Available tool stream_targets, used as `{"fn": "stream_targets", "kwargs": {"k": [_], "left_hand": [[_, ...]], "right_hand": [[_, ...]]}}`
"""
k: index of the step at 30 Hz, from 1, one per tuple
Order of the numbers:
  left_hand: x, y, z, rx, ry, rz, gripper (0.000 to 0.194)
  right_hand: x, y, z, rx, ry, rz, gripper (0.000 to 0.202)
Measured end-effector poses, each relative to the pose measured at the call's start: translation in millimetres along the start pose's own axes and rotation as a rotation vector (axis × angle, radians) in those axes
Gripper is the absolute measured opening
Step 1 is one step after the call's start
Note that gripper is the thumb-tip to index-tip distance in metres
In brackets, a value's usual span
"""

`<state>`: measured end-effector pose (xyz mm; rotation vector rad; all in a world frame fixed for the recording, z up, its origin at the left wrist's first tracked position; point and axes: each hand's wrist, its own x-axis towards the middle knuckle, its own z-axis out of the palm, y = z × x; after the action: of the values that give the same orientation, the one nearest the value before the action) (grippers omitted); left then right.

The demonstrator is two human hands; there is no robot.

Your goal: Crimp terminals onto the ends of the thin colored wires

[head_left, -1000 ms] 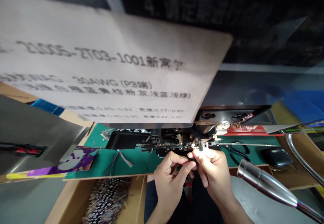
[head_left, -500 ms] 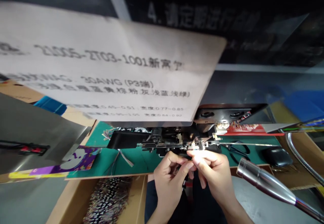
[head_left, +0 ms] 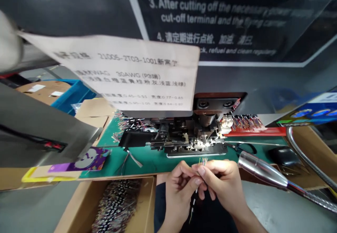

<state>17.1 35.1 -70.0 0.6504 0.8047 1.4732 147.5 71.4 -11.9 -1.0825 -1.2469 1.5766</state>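
Between my two hands is a thin multi-wire cable (head_left: 194, 202); its fine coloured wire ends (head_left: 202, 161) fan out above my fingertips, and its black-and-white length hangs down below. My left hand (head_left: 181, 187) pinches the cable from the left, its fingers curled. From the right, my right hand (head_left: 222, 180) presses thumb and forefinger together on the same wires. Both hands are in front of the crimping machine's metal die area (head_left: 201, 143), apart from it. The exact grip point is hidden by my fingers.
A cardboard box (head_left: 146, 205) of bundled cables is at lower left. Another short cable (head_left: 134, 158) lies on the green mat (head_left: 155, 164). A lamp head (head_left: 259, 169) juts in at right, near black scissors (head_left: 246, 148). A paper label (head_left: 147, 75) hangs on the machine.
My hands have drawn back from the machine's die area, and the wire ends now show above my fingertips. The view has shifted, showing more of the machine's front panel.
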Motion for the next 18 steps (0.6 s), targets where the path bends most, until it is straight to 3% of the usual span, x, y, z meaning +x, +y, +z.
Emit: {"fn": "stream_targets", "kwargs": {"k": [4,9,15,18], "left_hand": [[-2,2,0.4,0.047,0.023,0.067,0.036],[-3,7,2.4,0.083,0.055,0.163,0.032],[-8,2,9.3,0.148,0.007,0.175,0.032],[-12,11,-9.9,0.405,-0.055,0.219,0.014]], "right_hand": [[-8,8,-1,0.033,0.035,-0.032,0.035],[-27,29,-22,-0.017,0.078,-0.147,0.034],[-43,47,-11,-0.09,-0.126,-0.108,0.035],[-54,46,-30,-0.073,-0.123,-0.069,0.04]]}}
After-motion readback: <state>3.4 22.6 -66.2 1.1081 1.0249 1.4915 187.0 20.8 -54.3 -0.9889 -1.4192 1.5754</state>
